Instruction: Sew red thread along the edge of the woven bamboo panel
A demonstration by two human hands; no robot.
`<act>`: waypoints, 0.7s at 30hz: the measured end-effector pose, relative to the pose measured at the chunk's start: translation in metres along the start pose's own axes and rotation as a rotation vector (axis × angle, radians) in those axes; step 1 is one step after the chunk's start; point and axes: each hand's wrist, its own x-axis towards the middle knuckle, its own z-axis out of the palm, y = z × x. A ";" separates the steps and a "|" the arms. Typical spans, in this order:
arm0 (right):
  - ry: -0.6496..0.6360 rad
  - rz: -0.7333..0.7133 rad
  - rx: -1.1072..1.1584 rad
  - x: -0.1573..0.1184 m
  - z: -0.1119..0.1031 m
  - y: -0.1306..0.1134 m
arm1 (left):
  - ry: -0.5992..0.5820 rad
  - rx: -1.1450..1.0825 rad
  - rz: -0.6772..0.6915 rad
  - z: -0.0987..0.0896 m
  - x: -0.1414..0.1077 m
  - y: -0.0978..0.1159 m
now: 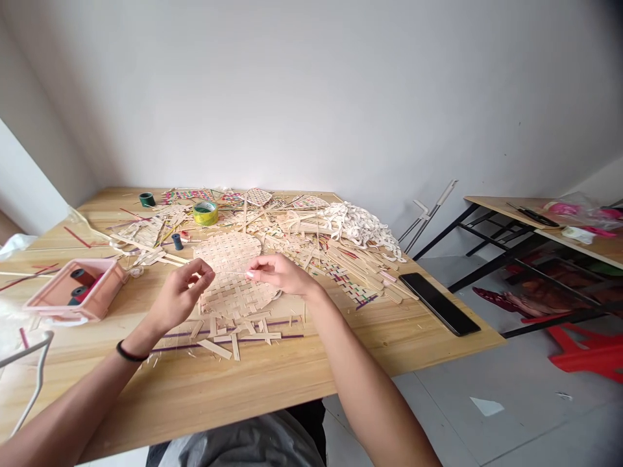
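My left hand (187, 285) is raised over the table, thumb and fingertips pinched together. Facing it from the right, my right hand (277, 271) also pinches with thumb and forefinger. Whatever the fingertips hold is too fine to make out; a gap separates the two hands. Beneath and between them lies a flat woven piece of pale strips (238, 295), rounded at its far end and partly covered by my fingers. Cut strip ends (243, 337) lie scattered along its near side. Just beyond my left hand stands a small dark blue thread spool (177, 242).
A pink plastic basket (104, 299) with thread spools is at left. Yellow tape (205, 213) and a green spool (146, 199) sit farther back. Loose strips and a heap of white cord (365, 224) spread across the back right. A black phone (438, 303) lies by the right edge.
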 end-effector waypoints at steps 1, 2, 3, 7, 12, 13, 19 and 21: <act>0.014 0.015 0.016 -0.001 -0.004 -0.001 | 0.011 -0.012 -0.005 0.000 0.000 -0.001; 0.030 0.029 0.032 -0.002 -0.007 -0.001 | 0.018 -0.026 -0.013 0.000 0.000 -0.002; 0.045 0.042 0.047 -0.003 -0.009 -0.002 | 0.025 -0.042 -0.022 0.000 0.000 -0.004; 0.016 0.062 0.084 -0.003 -0.013 0.000 | 0.069 -0.094 -0.050 0.002 0.000 -0.008; -0.071 0.101 0.125 -0.001 -0.010 0.002 | 0.133 -0.120 -0.050 0.002 0.000 -0.006; -0.072 0.108 0.137 -0.002 -0.010 0.001 | 0.138 -0.120 -0.046 0.001 0.000 -0.005; -0.053 0.122 0.235 -0.005 -0.011 -0.008 | 0.214 -0.145 -0.043 -0.002 0.002 -0.013; -0.055 0.098 0.294 -0.006 -0.012 -0.010 | 0.265 -0.164 -0.066 -0.003 0.003 -0.018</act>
